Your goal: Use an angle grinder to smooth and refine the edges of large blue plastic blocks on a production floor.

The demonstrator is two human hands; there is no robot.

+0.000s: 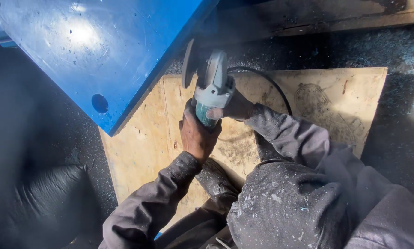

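My left hand [195,133] is clenched around the teal body of the angle grinder [210,90], fingers wrapped tight from below. My right hand [232,108] grips it from the other side, just behind the grey gear head, thumb across the top. Both are closed firmly on the tool, neither free. The grinder sits between my hands and the blue panel [91,50], its disc [187,62] turned edge-on at the panel's slanted edge; whether it touches I cannot tell. I judge the tool compact but dense, rigid, nose-heavy and prone to twist, so body and neck are the right holds, away from the disc. Its black cord [274,85] loops behind over the plywood sheet [336,101] that lies on the dark gritty floor [400,50], with my dusty knee [285,203] below
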